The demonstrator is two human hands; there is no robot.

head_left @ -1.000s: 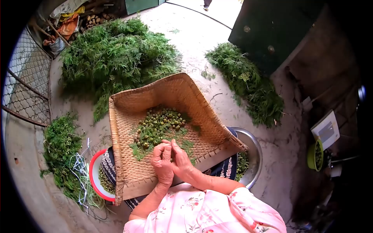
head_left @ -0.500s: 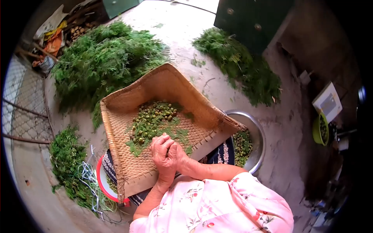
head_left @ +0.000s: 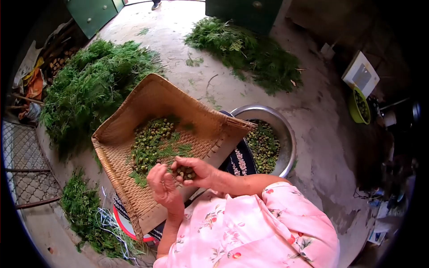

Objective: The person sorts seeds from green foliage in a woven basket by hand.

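A woven winnowing basket (head_left: 111, 154) rests across my lap. Inside it lies a heap of small green cones (head_left: 154, 131) mixed with bits of leafy sprigs (head_left: 178, 149). Over the basket's near edge, my right hand (head_left: 199, 173) is curled, palm up, around a handful of small green cones (head_left: 185, 172). My left hand (head_left: 164, 185) is beside it, fingers loosely bent and nearly touching the right fingertips, with nothing visible in it. To the right, a metal basin (head_left: 290, 143) contains many more cones (head_left: 263, 145), partly covered by the basket's corner.
Cut green branches lie in a large pile (head_left: 94, 85), a second pile (head_left: 246, 51) and a smaller one (head_left: 80, 207). A red-rimmed basin (head_left: 123, 225) sits partly under the basket. A green bowl (head_left: 359, 105) stands far right. A person's foot (head_left: 156, 5) shows near the doorway.
My clasped hands have come apart, showing cones in the right hand. The view has shifted, so the basket and piles appear further left. A foot has come into view at the top.
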